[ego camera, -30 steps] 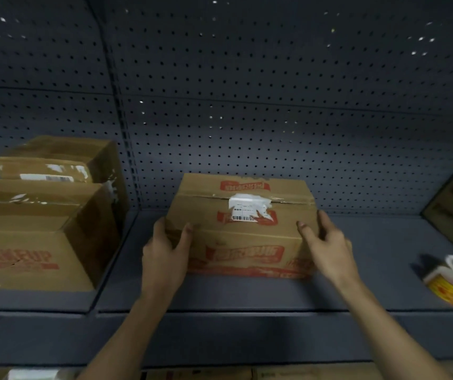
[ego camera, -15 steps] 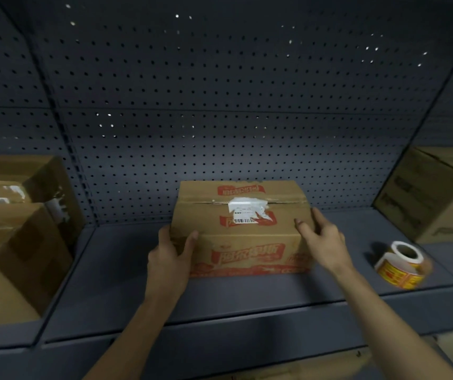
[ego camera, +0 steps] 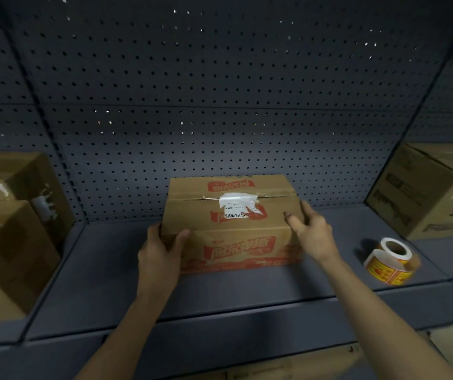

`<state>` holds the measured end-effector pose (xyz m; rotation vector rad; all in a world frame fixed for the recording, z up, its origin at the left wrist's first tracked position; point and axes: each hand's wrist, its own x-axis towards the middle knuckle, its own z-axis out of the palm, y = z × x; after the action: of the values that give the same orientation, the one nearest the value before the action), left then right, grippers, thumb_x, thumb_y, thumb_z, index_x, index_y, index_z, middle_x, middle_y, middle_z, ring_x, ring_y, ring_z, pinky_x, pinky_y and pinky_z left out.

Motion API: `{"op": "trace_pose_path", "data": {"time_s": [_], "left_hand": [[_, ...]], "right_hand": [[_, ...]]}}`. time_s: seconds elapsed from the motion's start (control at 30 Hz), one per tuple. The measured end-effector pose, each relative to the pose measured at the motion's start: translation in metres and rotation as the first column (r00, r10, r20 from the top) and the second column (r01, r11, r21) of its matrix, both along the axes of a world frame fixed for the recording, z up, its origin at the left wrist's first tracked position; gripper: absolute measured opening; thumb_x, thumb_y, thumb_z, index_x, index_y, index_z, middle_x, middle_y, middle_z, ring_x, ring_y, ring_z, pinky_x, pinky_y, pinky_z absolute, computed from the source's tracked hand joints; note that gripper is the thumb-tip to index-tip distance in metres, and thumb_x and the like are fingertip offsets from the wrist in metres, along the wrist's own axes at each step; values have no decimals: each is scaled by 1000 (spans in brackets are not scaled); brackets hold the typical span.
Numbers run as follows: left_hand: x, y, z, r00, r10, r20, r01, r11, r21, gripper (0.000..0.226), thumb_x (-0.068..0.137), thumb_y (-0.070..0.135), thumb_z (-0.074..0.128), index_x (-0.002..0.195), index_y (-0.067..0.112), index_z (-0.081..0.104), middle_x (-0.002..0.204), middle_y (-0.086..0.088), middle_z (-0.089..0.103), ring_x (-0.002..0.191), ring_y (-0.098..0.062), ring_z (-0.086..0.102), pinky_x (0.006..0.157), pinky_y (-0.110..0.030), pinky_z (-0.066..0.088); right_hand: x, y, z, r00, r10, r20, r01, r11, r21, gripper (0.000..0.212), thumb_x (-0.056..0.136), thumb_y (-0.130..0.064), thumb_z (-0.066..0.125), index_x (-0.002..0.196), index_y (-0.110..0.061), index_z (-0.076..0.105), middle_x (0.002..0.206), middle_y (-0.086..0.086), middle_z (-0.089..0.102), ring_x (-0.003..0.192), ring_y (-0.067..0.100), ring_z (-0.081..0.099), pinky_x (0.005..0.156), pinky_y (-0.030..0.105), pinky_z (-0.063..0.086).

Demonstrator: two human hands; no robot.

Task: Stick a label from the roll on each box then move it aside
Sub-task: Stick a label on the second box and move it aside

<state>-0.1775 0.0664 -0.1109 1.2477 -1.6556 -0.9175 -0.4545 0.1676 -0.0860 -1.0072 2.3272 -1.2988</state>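
Far left: stacked boxes [ego camera: 8,242] on the shelf [ego camera: 219,297], tight against the left edge of frame. Left hand [ego camera: 159,253] grips the centre box [ego camera: 233,220] at its front-left corner, with the thumb curled over the front top edge and the fingers wrapped round the left side, mostly hidden. The centre box sits mid-shelf, back against the pegboard [ego camera: 219,105]. It has red print and a torn white barcode sticker [ego camera: 237,205] across the top seam. Right hand [ego camera: 313,234] rests on the box's top-right edge – fingers fairly straight and spread, thumb apart on the top face. Label roll [ego camera: 389,261] lies on the shelf near the right hand, not touched – loose end curling off. Right box [ego camera: 433,193] sits behind the roll.
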Motion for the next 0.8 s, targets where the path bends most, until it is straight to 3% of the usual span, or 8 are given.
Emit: {"op": "trace_pose_path", "data": {"time_s": [0.2,0.33,0.47,0.57,0.63,0.8], "left_hand": [[1,-2,3,1000,9,27,-8,999,-54,55,89,40,68,134,14,50,117,-1,59,104,-20,57,80,-29,46],[0,1,11,992,18,125,-1,991,-137,55,92,35,66,139,14,48,135,-7,56,122,-26,54,94,-33,46],[-11,11,24,971,32,237,63,920,-386,43,91,30,64,129,12,58,134,-5,57,126,-25,50,98,-46,50],[-35,22,32,982,-48,183,117,914,-388,29,93,28,62,119,15,63,114,-1,66,105,-21,60,90,-28,44],[-54,34,35,981,-89,171,149,913,-379,21,95,26,62,113,16,65,100,2,69,93,-19,63,83,-24,42],[-102,60,31,948,-270,168,311,899,-310,12,94,21,62,105,22,66,90,10,71,82,-9,68,70,-4,42]], "right_hand": [[-2,1,0,999,11,-41,-11,1000,14,63,96,-40,60,151,-18,40,137,7,61,132,29,51,108,33,39],[-2,4,-2,994,1,-111,-2,1000,-8,55,97,-41,58,145,-16,48,135,8,63,131,29,53,106,33,41],[-3,20,0,978,-50,-204,35,997,-74,49,98,-37,58,141,-14,53,139,9,59,131,27,52,107,36,41],[-13,42,-6,956,-93,-279,68,993,-97,39,100,-24,55,137,-12,57,138,11,59,129,28,53,107,36,41],[-24,58,-12,941,-135,-310,111,989,-94,34,99,-14,53,132,-10,61,133,14,61,125,31,56,104,36,42],[-57,103,-27,906,-238,-350,235,971,-51,29,97,-8,55,122,-11,67,120,12,67,110,31,63,92,25,40]]}}
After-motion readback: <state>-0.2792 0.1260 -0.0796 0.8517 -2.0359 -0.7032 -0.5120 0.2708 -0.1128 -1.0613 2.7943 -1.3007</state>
